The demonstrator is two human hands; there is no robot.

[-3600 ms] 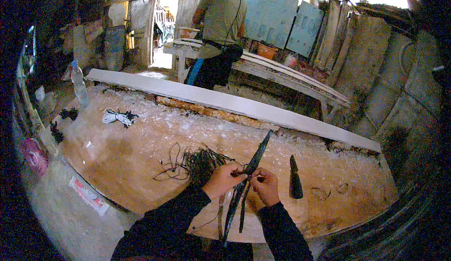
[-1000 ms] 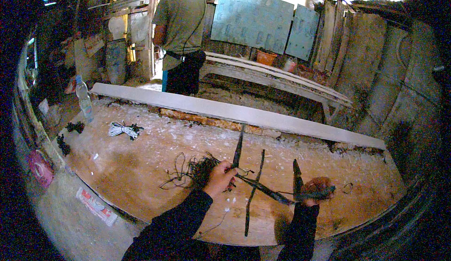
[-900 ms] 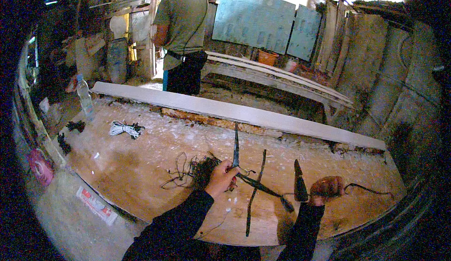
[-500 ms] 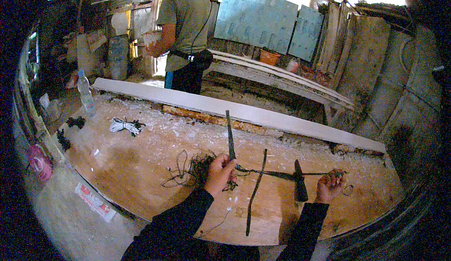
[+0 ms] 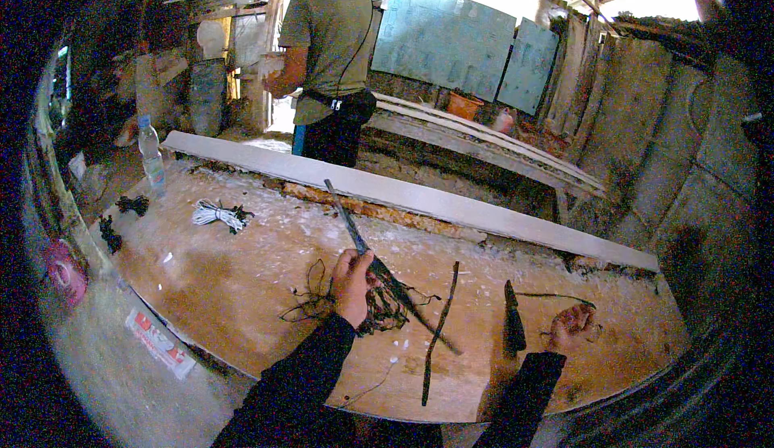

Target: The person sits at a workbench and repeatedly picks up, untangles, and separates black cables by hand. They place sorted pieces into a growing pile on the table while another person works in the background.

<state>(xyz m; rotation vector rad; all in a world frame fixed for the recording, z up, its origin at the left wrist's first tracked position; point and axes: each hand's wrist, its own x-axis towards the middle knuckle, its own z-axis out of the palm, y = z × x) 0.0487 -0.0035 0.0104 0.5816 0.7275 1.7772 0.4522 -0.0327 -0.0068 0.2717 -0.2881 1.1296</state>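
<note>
My left hand point(image 5: 351, 288) is closed round a long, thin dark stick point(image 5: 403, 296) that slants from far left to near right over the board. Beneath it lies a tangle of dark cord point(image 5: 382, 316), with loose loops spreading to its left. Farther right, my right hand point(image 5: 572, 324) has curled fingers round one end of a thin dark cord point(image 5: 555, 295), which arcs away to the left. Between the hands, a second thin dark stick point(image 5: 439, 331) rests on the board, and a dark wedge-shaped piece point(image 5: 513, 319) lies beside my right hand.
The wooden work board point(image 5: 266, 303) carries a white cord bundle point(image 5: 216, 212), small dark bundles point(image 5: 111, 234) and a plastic bottle point(image 5: 151, 158) on the left. A long white plank point(image 5: 419, 200) borders its far side. Beyond stand a person point(image 5: 326, 69) and a bench point(image 5: 484, 143).
The stick in my left hand has swung from nearly upright to a slant, its top leaning left. The dark line stretched between my hands has parted from the left one; the cord at my right hand now curves.
</note>
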